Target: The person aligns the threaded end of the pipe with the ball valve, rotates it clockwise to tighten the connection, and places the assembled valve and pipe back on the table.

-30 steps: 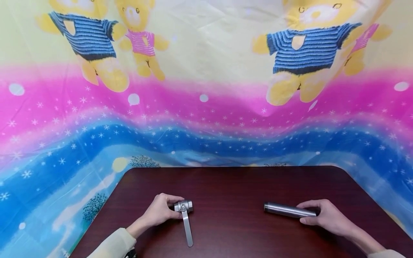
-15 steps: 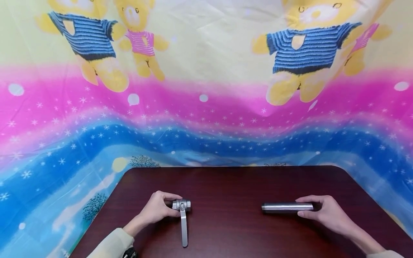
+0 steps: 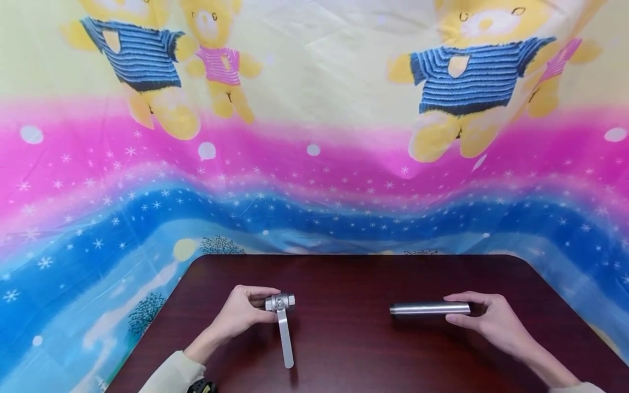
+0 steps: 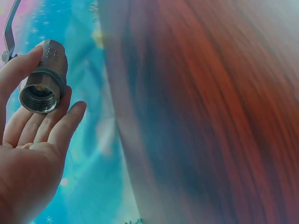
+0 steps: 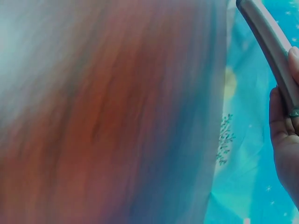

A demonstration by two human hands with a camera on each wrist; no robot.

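My left hand grips a silver ball valve between thumb and fingers, its long flat lever pointing toward me. In the left wrist view the valve shows a threaded open end facing the palm. On the right, my right hand pinches a straight steel pipe near its right end. The pipe lies level, its darker left end aimed toward the valve across a wide gap. The right wrist view shows the pipe between thumb and fingers.
Both hands are over a dark red-brown wooden table with rounded far corners. A cloth printed with bears hangs behind the table and down its sides. A dark watch-like band shows at the left sleeve.
Both hands have risen, the valve and pipe with them. The pipe has turned from slanting to nearly level and shifted left. The valve's lever swung slightly and back.
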